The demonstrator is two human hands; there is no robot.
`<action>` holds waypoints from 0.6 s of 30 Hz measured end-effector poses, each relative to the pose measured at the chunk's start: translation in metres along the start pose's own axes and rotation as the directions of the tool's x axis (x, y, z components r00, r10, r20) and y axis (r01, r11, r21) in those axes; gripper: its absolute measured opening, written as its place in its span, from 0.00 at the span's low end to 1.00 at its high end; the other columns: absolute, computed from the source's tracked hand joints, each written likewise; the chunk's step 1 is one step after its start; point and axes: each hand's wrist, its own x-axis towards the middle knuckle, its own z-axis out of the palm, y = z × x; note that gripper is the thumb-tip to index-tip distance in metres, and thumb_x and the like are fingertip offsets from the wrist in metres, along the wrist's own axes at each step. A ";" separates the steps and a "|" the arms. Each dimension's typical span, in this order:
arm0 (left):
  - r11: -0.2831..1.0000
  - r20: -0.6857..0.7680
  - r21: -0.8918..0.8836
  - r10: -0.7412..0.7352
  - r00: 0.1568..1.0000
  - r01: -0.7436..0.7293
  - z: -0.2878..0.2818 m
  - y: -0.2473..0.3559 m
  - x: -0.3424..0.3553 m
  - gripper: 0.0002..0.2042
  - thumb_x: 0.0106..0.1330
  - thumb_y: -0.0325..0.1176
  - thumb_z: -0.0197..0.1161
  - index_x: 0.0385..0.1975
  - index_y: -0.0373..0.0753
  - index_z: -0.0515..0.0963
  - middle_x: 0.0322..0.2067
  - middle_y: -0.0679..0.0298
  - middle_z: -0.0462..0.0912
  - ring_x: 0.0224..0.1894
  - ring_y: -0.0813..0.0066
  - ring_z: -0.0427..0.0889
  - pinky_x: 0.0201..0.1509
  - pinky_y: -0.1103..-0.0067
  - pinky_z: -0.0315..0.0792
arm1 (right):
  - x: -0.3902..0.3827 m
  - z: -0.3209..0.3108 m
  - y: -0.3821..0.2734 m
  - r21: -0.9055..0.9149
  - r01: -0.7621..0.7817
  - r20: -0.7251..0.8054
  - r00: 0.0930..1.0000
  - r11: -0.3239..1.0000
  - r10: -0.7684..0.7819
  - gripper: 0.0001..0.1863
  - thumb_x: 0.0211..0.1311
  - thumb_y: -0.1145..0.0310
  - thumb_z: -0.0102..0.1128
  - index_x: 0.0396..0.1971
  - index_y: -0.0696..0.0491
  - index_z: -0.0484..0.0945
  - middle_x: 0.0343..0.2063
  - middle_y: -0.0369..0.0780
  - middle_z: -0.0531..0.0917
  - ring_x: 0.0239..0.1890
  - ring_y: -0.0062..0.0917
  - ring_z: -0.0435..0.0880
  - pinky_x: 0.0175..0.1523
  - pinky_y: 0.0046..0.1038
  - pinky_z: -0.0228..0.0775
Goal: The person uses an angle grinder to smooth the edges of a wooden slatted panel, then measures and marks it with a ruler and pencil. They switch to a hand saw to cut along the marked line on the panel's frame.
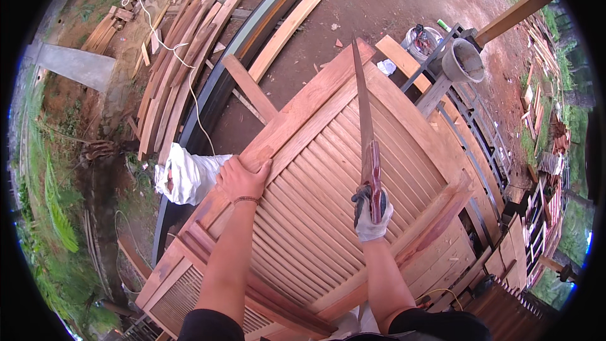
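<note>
A wooden louvred panel [322,208] lies in front of me, with another slatted panel [170,306] at its lower left. My left hand [243,180], bare with a bracelet at the wrist, grips the panel's upper-left frame rail. My right hand [372,215], in a grey and white glove, is closed on the handle of a handsaw [363,113]. The long blade points away from me, its tip near the panel's far corner. I cannot tell whether the teeth touch the wood.
Stacked planks [180,69], a dark curved beam [237,47] and a white sack [189,173] lie left and beyond. A grey bucket [463,63], a white pail [420,41] and a metal rack [489,136] stand right. A white cord [202,132] crosses the ground.
</note>
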 end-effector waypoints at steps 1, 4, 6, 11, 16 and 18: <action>1.000 -0.039 -0.009 0.013 0.999 -0.013 0.001 -0.002 0.001 0.36 0.49 0.65 0.67 0.46 0.37 0.74 0.44 0.56 0.78 0.52 0.58 0.73 0.61 0.64 0.59 | 0.006 0.003 -0.002 -0.008 0.012 0.010 1.000 1.000 -0.012 0.09 0.62 0.69 0.63 0.37 0.59 0.81 0.23 0.42 0.84 0.25 0.24 0.85 0.34 0.26 0.78; 0.995 -0.069 -0.039 0.086 0.994 -0.089 0.008 0.015 -0.001 0.36 0.49 0.65 0.67 0.46 0.36 0.74 0.45 0.56 0.78 0.52 0.58 0.74 0.61 0.64 0.58 | 0.155 0.043 0.002 -0.044 -0.016 -0.001 1.000 0.999 0.016 0.11 0.63 0.63 0.61 0.31 0.56 0.80 0.22 0.43 0.83 0.23 0.32 0.83 0.32 0.35 0.73; 0.991 -0.101 -0.046 0.120 0.988 -0.125 0.014 0.015 -0.001 0.37 0.49 0.65 0.67 0.46 0.36 0.74 0.45 0.55 0.78 0.52 0.58 0.74 0.62 0.64 0.58 | 0.193 0.052 -0.006 -0.290 0.107 0.003 0.994 0.951 -0.111 0.12 0.63 0.61 0.61 0.29 0.56 0.79 0.21 0.45 0.82 0.25 0.42 0.81 0.37 0.41 0.70; 1.000 -0.040 0.014 0.022 0.999 -0.022 0.007 -0.005 0.000 0.36 0.50 0.65 0.66 0.46 0.36 0.73 0.44 0.55 0.78 0.52 0.57 0.73 0.61 0.64 0.59 | 0.017 0.011 0.001 -0.107 -0.049 0.024 0.998 0.993 0.052 0.11 0.60 0.70 0.63 0.40 0.59 0.81 0.23 0.42 0.85 0.28 0.22 0.86 0.35 0.28 0.78; 0.996 -0.062 -0.019 0.088 0.994 -0.089 0.011 -0.001 -0.005 0.37 0.50 0.64 0.66 0.48 0.36 0.73 0.45 0.56 0.77 0.53 0.58 0.73 0.63 0.64 0.58 | 0.083 0.035 0.002 0.033 -0.021 0.007 1.000 0.999 0.021 0.10 0.66 0.71 0.57 0.43 0.58 0.80 0.26 0.40 0.82 0.22 0.20 0.78 0.28 0.26 0.72; 0.991 -0.065 -0.052 0.119 0.991 -0.123 0.012 0.017 -0.003 0.36 0.50 0.64 0.66 0.48 0.36 0.73 0.45 0.56 0.77 0.53 0.58 0.73 0.63 0.64 0.58 | 0.194 0.058 -0.006 -0.261 0.088 -0.002 0.996 0.961 -0.092 0.10 0.65 0.65 0.60 0.30 0.57 0.79 0.18 0.37 0.79 0.19 0.21 0.76 0.24 0.27 0.66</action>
